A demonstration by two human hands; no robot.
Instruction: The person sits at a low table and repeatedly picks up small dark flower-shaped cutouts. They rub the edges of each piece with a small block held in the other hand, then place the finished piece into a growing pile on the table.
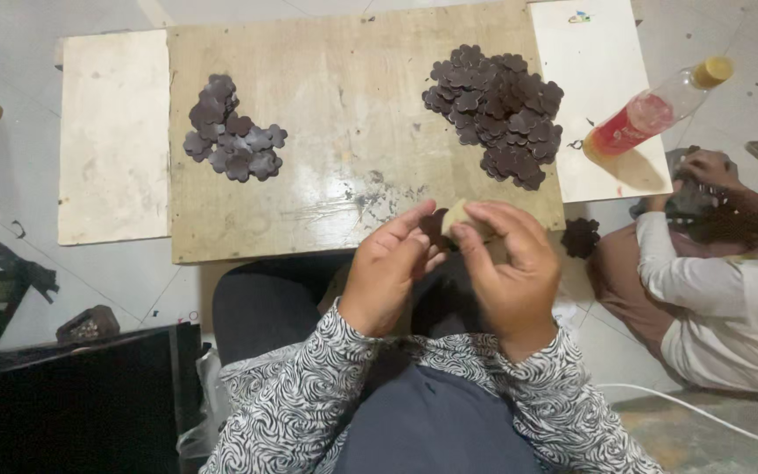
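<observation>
Single head-worn view, looking steeply down from above the person's lap; near field holds both hands point(449, 263); mid field the wooden board point(326, 132) on the floor; right edge catches a seated co-worker point(730, 298); no second view.

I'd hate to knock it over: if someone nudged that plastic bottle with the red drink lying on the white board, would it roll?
Probably. The bottle lies on its side on the white board, and its round body would likely roll. It looks only partly full, so the liquid may slosh and make it wobble. The yellow cap appears on, so spilling seems unlikely.
</observation>
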